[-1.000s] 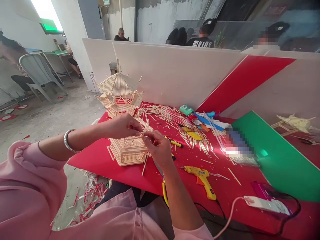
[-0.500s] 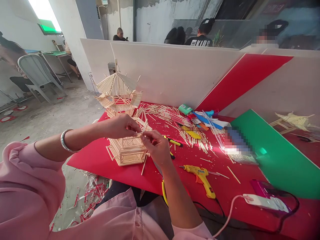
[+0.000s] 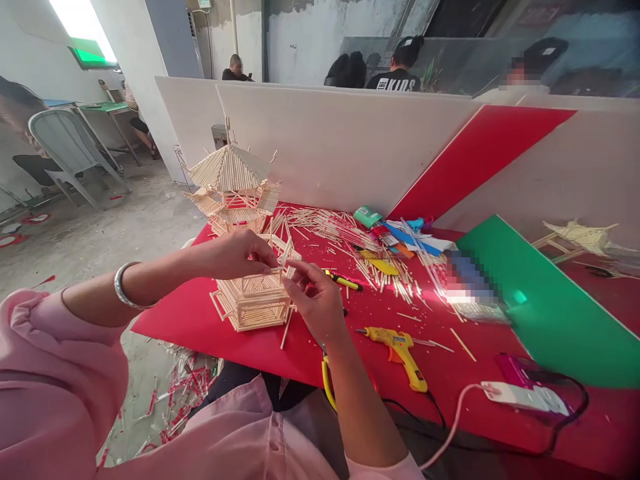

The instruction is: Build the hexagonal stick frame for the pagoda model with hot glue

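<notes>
A small hexagonal stick model point(image 3: 255, 297) sits on the near left part of the red table point(image 3: 200, 320), close to its front edge. Above its top, the left hand point(image 3: 240, 255) and the right hand point(image 3: 315, 300) meet, each pinching with thumb and fingertips the ends of one thin wooden stick point(image 3: 280, 268) held level over the model's rim. Both hands are closed in a fine grip on that stick; the left wrist wears a silver bangle point(image 3: 121, 287).

Behind the model, toward the table's far left corner, stands a taller stick pagoda point(image 3: 233, 187) with tiered roofs. A scatter of loose sticks point(image 3: 345, 233) spreads across the middle of the table, with coloured packets mixed in. A yellow glue gun point(image 3: 400, 347) lies just right of the right hand, its cord trailing toward the front edge, and a white power strip point(image 3: 525, 397) lies further right. A green board point(image 3: 550, 313) rests at a slant on the right side.

White and red panels point(image 3: 350, 147) wall off the back of the table. Beyond them, other people sit. To the left, a bare concrete floor point(image 3: 90, 240) holds a grey plastic chair point(image 3: 65, 147).
</notes>
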The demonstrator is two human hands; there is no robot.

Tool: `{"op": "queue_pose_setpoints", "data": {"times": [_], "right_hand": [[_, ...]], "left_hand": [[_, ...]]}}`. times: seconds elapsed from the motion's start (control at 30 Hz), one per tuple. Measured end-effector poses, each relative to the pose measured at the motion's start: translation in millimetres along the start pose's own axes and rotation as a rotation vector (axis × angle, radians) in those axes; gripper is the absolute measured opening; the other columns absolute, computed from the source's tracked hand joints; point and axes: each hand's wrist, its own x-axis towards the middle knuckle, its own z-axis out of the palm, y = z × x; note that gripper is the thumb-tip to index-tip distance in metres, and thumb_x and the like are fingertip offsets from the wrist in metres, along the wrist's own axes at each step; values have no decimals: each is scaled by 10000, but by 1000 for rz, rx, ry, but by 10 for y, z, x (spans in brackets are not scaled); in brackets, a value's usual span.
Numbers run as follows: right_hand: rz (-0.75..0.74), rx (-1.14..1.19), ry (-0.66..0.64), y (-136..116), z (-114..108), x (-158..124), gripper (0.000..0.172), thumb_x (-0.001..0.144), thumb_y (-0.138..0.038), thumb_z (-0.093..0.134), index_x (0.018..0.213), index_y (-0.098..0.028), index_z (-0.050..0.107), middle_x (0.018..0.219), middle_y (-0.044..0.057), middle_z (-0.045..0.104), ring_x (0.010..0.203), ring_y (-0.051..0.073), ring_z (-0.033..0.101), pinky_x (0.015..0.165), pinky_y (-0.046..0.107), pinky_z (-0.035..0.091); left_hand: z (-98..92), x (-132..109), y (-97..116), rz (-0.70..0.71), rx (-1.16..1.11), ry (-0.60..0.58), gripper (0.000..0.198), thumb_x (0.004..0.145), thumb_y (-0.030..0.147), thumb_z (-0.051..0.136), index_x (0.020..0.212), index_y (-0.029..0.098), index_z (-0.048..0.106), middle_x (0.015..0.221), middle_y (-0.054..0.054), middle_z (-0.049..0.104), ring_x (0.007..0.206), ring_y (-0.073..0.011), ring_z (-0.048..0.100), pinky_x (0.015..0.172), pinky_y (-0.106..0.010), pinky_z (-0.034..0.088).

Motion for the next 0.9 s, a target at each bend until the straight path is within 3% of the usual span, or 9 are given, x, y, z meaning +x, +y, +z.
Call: {"op": "queue_pose_setpoints", "data": {"times": [0.17,0.47,0.63,0.7,0.77,0.83,0.9], "right_hand": [[36,-46,41,13,-92,-89,226,841,-353,644,980,-200,736,822,16,621,678,119,558,556,228,430],[50,-71,56,-32,-158,-167,258,858,-391,614,977,-200,740,940,52,718,744,152,607,634,252,475],[22,-80,46,35,-91,-22,293,873,-437,573,961,-203,726,889,44,701,779,168,600,704,274,469],[45,-61,30,72,-40,106,353,881,-508,539,785,-196,676,702,4,617,663,145,534,615,254,417],[89,-44,27,101,5,238,462,880,-574,509,599,-208,517,538,-44,426,541,112,394,526,247,321],[130,-38,24,119,39,347,527,860,-605,517,534,-222,360,502,-64,278,508,95,278,494,255,240],[153,-32,15,128,59,418,545,829,-599,554,521,-226,303,505,-69,233,509,89,233,486,259,205]], "left_hand": [[-19,-35,7,38,-20,37,205,839,302,596,846,168,750,777,-32,735,702,-126,634,643,-252,462],[-20,-61,43,9,-79,162,180,807,293,620,865,169,736,798,-26,733,716,-129,628,646,-254,476],[-20,-50,111,8,-83,251,175,827,307,616,853,167,718,739,-16,704,673,-111,593,632,-246,468],[-26,-49,126,-18,-85,261,172,826,304,615,840,162,711,734,-18,701,669,-111,590,629,-248,469],[-29,-54,119,-38,-89,261,171,820,300,613,845,163,712,745,-21,705,676,-115,595,631,-251,473],[-31,-63,93,-41,-91,262,169,813,294,610,847,166,716,741,-17,704,673,-114,598,627,-250,475],[-31,-70,58,-43,-90,268,165,809,286,608,846,167,717,727,-11,699,659,-110,594,618,-246,471]]}}
